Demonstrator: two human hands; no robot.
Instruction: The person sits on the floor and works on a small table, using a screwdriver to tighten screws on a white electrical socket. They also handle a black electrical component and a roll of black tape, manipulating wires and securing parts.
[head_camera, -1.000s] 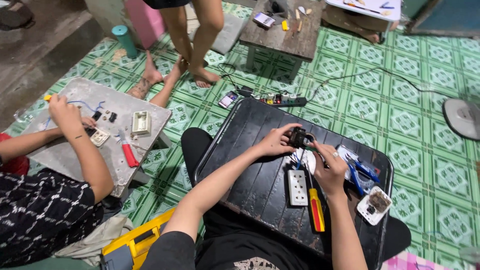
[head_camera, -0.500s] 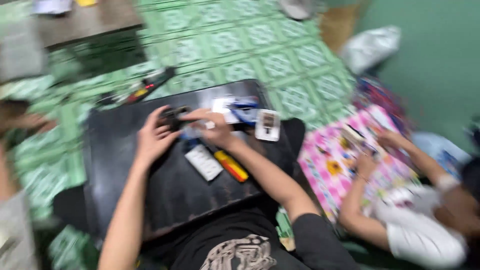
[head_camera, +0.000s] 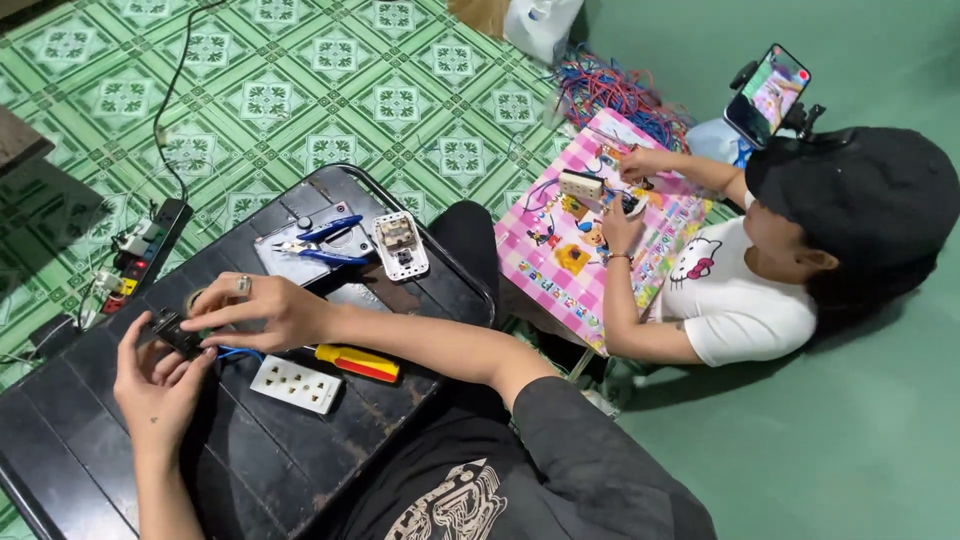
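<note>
The person sits by a low black table (head_camera: 90, 440). The left hand (head_camera: 155, 385) holds a small black part (head_camera: 172, 330) from below, with the fingers curled up around it. The right hand (head_camera: 255, 310) comes over from the other side and pinches the top end of the same part with thumb and fingers. A ring shows on one finger of that hand. So both hands grip the black part together, just above the table top. A thin blue wire (head_camera: 238, 352) peeks out under the right hand.

Just below the right hand lies a white socket plate (head_camera: 296, 385), flat on the table. Beside the plate, near the right wrist, lies a screwdriver (head_camera: 357, 363) with a yellow and red handle. Farther off past the right hand sit pliers with blue handles (head_camera: 322, 242) on a grey plate, and next to them a white switch box (head_camera: 400, 244) lying open side up.

Off the table, past the left hand, a black power strip (head_camera: 150, 245) rests on the green tiled floor (head_camera: 330, 90).

Far to the right side, another person in a white shirt sits at a pink mat (head_camera: 585, 260). That person's hands (head_camera: 625, 228) hold a small white box (head_camera: 580, 185) over the mat. A heap of red and blue wires (head_camera: 615, 90) lies behind the mat.
</note>
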